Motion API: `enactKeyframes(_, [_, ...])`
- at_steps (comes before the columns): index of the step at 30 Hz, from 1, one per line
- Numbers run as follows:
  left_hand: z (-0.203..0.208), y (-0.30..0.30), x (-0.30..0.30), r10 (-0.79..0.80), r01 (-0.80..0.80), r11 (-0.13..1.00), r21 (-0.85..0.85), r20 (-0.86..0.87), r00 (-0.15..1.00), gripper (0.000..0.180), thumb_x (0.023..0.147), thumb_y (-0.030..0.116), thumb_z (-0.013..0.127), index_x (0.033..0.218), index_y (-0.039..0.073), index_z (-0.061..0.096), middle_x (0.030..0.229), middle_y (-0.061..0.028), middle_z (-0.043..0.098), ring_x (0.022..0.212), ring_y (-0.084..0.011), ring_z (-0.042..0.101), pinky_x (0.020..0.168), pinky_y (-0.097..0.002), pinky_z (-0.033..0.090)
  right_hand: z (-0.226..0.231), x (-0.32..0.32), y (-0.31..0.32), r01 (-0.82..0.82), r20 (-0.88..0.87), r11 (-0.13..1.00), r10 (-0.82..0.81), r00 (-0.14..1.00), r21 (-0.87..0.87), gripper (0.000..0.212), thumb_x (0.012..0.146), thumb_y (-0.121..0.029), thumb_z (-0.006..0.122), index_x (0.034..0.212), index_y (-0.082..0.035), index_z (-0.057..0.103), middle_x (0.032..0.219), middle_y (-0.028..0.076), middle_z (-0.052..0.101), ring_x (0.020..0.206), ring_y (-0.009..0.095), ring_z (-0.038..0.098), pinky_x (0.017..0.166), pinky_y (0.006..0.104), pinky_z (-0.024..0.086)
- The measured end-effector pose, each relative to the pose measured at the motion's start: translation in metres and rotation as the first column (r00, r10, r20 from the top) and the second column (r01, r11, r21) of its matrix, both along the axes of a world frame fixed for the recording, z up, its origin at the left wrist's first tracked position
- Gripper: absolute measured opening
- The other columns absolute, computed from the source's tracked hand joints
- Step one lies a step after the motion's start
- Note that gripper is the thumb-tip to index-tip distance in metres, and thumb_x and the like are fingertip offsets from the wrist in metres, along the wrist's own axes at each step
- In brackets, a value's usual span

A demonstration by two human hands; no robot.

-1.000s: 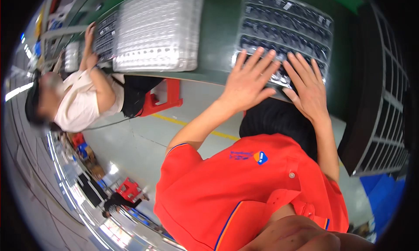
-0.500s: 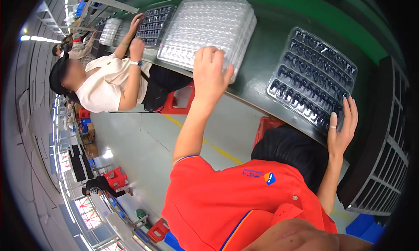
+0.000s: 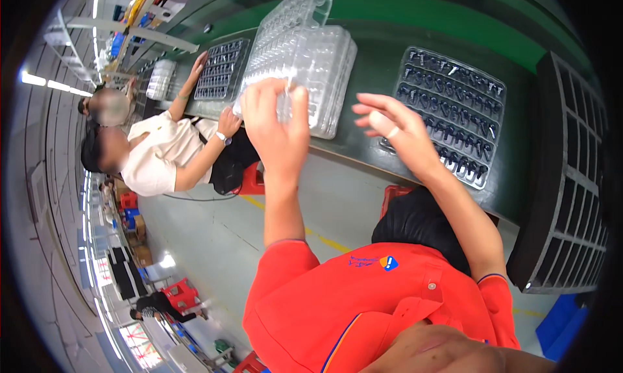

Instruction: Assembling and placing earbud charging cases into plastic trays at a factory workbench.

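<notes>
My left hand (image 3: pixel 278 129) pinches the near edge of a clear plastic blister tray (image 3: pixel 285 24), which stands tilted up at its far side. Below it is a stack of similar clear trays (image 3: pixel 333 81) with rows of moulded pockets. In the air to the right of the stack is my right hand (image 3: pixel 403 131), fingers apart and holding nothing; its thumb has a white wrap. Partly behind that hand, a clear tray filled with rows of small black parts (image 3: pixel 451 107) lies flat on the dark green table (image 3: pixel 373 61).
On my left a person in a cream top (image 3: pixel 162 149) has hands near another tray of black parts (image 3: pixel 222 68). A black rack with slots (image 3: pixel 564 191) stands at the right. Farther left along the table sits a white stack of trays (image 3: pixel 161 79). Red stools (image 3: pixel 252 179) are below.
The top clear tray has been tilted up off the stack by my left hand. My right hand has left the filled tray's near right corner and moved left toward the stack.
</notes>
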State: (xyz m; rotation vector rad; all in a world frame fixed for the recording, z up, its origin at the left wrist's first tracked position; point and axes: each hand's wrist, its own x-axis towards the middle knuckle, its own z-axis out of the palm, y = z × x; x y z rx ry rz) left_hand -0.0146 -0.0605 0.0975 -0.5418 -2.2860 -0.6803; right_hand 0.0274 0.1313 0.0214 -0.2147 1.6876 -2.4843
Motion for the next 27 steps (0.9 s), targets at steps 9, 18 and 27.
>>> enactKeyframes(9, [-0.008, 0.027, 0.033, -0.43, 0.403, 0.897, 0.181, 0.149, 0.891, 0.061, 0.08, 0.03, 0.073, 0.128, -0.004, 0.057, 0.142, -0.0205, 0.048, 0.134, -0.0357, 0.043, 0.113, -0.0479, 0.031, 0.027, 0.058, 0.033, 0.307, -0.068, 0.926, -0.328, 0.942, -0.219, 0.023, 0.098, -0.015, 0.061, 0.118, -0.003, 0.055, 0.125, 0.017, 0.061, 0.097, 0.021, 0.069, 0.077, 0.0302, 0.056])
enactKeyframes(18, [-0.069, 0.086, -0.035, -0.69, 0.113, 0.713, 0.692, 0.666, 0.284, 0.051, 0.099, 0.022, 0.06, 0.141, -0.002, 0.045, 0.097, -0.0117, 0.07, 0.063, -0.0102, 0.06, 0.058, -0.0237, 0.05, -0.025, 0.124, 0.132, 0.756, 0.189, 0.638, -0.769, 0.611, 0.15, 0.042, 0.099, -0.017, 0.053, 0.136, 0.0, 0.047, 0.109, 0.02, 0.069, 0.07, 0.016, 0.067, 0.058, 0.0255, 0.05])
enactKeyframes(27, [-0.1, 0.107, -0.061, -0.283, 0.208, 0.958, 0.196, 0.747, 0.602, 0.055, 0.095, 0.031, 0.06, 0.135, -0.005, 0.055, 0.092, -0.0109, 0.069, 0.083, -0.0175, 0.063, 0.079, -0.03, 0.049, -0.048, 0.094, 0.166, 0.7, 0.008, 0.549, -0.789, 0.614, 0.457, 0.043, 0.094, -0.016, 0.065, 0.133, 0.0, 0.058, 0.09, 0.004, 0.06, 0.054, 0.006, 0.056, 0.047, 0.0236, 0.043])
